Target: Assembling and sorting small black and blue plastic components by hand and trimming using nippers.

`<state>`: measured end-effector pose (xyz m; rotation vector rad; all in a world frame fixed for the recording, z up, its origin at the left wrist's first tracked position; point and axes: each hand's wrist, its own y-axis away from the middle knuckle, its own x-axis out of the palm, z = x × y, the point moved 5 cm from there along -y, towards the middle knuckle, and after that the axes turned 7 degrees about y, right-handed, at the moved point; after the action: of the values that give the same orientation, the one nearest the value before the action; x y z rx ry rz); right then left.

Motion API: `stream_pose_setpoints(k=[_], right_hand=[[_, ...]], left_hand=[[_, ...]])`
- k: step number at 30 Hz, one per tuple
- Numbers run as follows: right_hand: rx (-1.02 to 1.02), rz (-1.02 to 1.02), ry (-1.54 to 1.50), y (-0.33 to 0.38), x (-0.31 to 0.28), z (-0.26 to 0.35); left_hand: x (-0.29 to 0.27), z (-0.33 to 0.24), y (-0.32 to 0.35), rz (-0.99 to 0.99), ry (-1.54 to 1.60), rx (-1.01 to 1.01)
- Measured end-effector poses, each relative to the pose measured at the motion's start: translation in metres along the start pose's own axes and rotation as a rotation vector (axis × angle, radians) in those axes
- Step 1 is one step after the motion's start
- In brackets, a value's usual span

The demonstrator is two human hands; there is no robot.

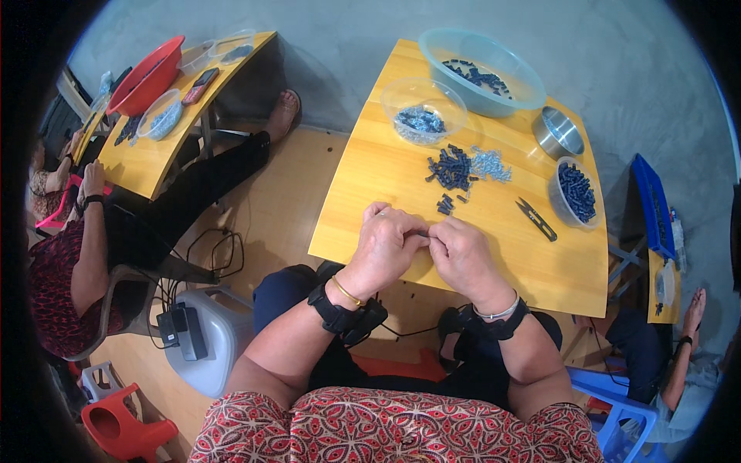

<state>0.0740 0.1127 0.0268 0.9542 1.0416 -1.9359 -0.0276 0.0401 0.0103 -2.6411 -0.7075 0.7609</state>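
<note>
The left hand (384,245) and right hand (463,256) are both closed in a pinch, tip to tip, over the table (344,207) by its near edge; they seem to grip one small dark bit (421,234), mostly hidden; a soft, steady pinch should stop it slipping; staying above the table would catch a drop; the black pile (449,167) and pale pile (489,164) touch, beyond the hands; the snips (536,218) lie nearer the right edge.
</note>
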Motion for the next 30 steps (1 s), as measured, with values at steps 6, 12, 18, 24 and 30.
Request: stream_pose_setpoints(k=[6, 12, 18, 24, 30], right_hand=[[-0.071, -0.019, -0.001, 0.000, -0.002, -0.002], [0.281, -0.041, -0.320, -0.007, -0.014, -0.024], [0.167, -0.240, 0.001, -0.009, -0.020, -0.009], [0.087, -0.215, 0.116, -0.003, -0.011, -0.012], [0.080, -0.208, 0.145, -0.002, -0.009, -0.010]], left_hand=[[0.002, -0.004, -0.001, -0.022, -0.120, 0.048], [0.007, -0.001, -0.001, 0.013, -0.098, 0.069], [0.032, -0.025, 0.008, 0.027, -0.136, 0.191], [0.033, -0.027, 0.012, 0.021, -0.129, 0.216], [0.031, -0.031, 0.014, 0.025, -0.142, 0.135]])
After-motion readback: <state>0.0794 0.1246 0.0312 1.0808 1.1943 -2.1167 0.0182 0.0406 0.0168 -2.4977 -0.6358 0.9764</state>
